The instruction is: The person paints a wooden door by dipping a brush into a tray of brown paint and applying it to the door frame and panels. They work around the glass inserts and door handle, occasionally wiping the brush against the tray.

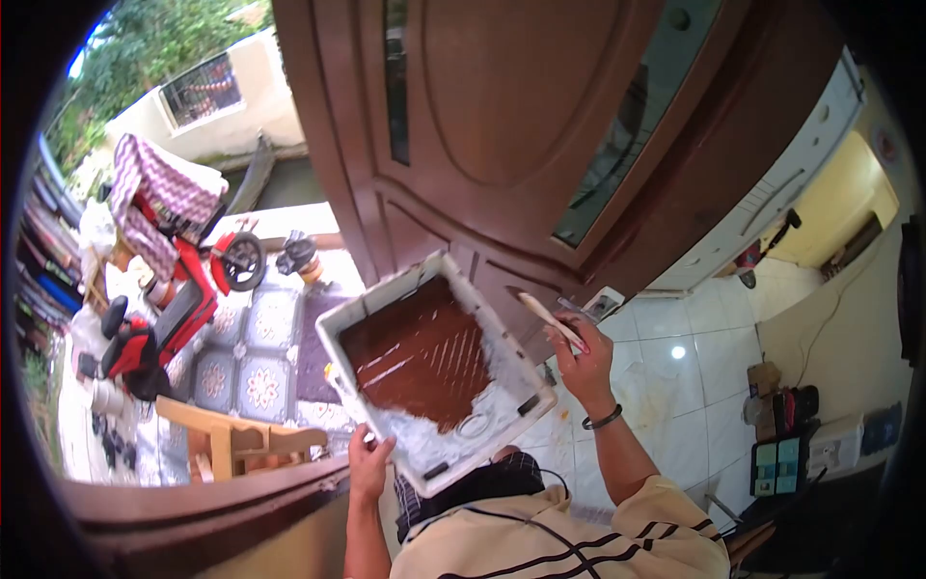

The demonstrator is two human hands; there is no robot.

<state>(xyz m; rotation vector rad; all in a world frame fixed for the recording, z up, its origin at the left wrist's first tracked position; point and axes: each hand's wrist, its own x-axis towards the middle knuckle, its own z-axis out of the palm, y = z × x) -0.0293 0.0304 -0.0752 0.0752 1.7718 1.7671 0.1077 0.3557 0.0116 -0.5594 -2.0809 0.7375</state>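
— Looking down past the cream shirt with dark stripes (569, 536), what do the hands hold?

— The left hand (368, 465) grips the near corner of a white rectangular plastic paint tray (482, 425), its fingers curled up against the rim. The tray is held up in the air, tilted, with brown paint (420, 352) pooled across its ribbed bottom.

— And the right hand?

— The right hand (584, 359), a dark band at its wrist, is raised just beside the tray's right edge. Its fingers pinch the pale wooden handle of a paintbrush (545, 314), which points up and left, over the tray's far corner.

— What lies beyond?

— A tall, glossy brown wooden door (502, 125) with glass panes stands just behind the tray. White floor tiles (694, 357) run to the right. Through the opening at left, a red scooter (178, 289) is parked on a patterned tiled porch, well apart from the hands.
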